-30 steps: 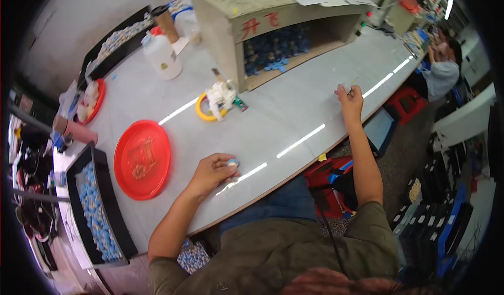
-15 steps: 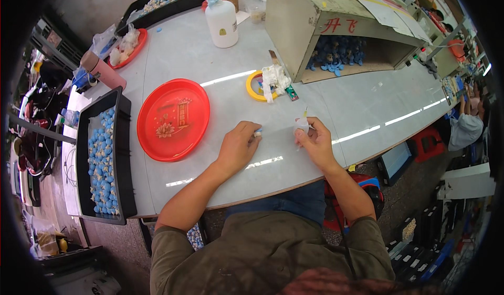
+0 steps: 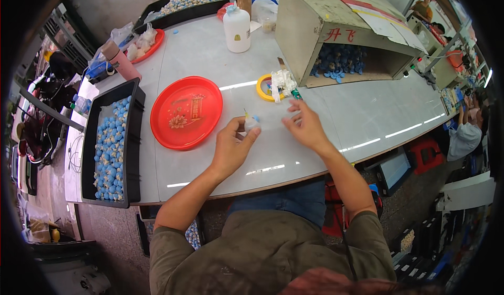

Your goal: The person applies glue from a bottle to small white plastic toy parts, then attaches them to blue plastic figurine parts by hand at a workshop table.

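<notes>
My left hand is closed around a small white squeeze bottle with a thin yellow-green needle tip pointing up. A little blue piece shows beside that bottle; whether the same hand grips it is hard to make out. To the right, my right hand is raised over the table with its fingers apart and nothing visible in them. Its fingertips are close to a crumpled white cloth, which lies partly across a yellow tape roll.
A red round tray lies left of my hands, beside a black bin of small blue-and-white pieces. Farther back stand a large white bottle and a pink flask. A box-shaped metal housing holds blue pieces at back right.
The needle-tipped bottle has passed from my right hand to my left. My right hand has opened and moved up toward the cloth. The view has shifted slightly.
</notes>
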A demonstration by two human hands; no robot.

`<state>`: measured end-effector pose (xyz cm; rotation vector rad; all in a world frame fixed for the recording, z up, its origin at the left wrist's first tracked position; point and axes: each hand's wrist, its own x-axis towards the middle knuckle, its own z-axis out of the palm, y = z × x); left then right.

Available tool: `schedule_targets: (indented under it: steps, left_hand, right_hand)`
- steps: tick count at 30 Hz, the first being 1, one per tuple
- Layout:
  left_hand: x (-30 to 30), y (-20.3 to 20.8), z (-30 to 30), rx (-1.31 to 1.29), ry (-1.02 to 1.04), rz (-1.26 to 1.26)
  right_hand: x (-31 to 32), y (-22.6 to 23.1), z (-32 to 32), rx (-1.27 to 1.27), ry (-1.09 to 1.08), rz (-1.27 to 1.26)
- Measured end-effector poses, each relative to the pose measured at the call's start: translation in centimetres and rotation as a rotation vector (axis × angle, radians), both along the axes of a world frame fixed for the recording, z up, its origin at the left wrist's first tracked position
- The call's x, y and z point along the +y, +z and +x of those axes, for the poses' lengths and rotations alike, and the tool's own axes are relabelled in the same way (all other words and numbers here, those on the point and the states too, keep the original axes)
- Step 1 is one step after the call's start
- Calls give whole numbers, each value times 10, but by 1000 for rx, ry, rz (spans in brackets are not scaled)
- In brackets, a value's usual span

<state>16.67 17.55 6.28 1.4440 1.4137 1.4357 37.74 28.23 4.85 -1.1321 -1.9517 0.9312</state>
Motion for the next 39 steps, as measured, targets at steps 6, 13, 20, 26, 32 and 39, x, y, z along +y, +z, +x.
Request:
schedule_targets:
  steps: [6, 13, 20, 26, 32, 39]
  left_hand:
    - [-78, -11, -23, -140, 125, -13]
    - [-182, -38, -29, -453, 251, -98]
    - [-268, -90, -7, -194, 337, -229]
    - [-314, -133, 3, -383, 555, -406]
    - [-317, -161, 1, -447, 684, -381]
    - [-303, -170, -15, -725, 642, -429]
  right_hand:
    - [75, -11, -8, -668, -281, 297]
    - [52, -16, 18, -929, -168, 370]
    - [-64, 17, 22, -480, 8, 301]
    - [-202, -33, -33, 27, 954, 202]
    - [-201, -119, -106, -180, 995, -449]
    - [-208, -186, -155, -45, 978, -1036]
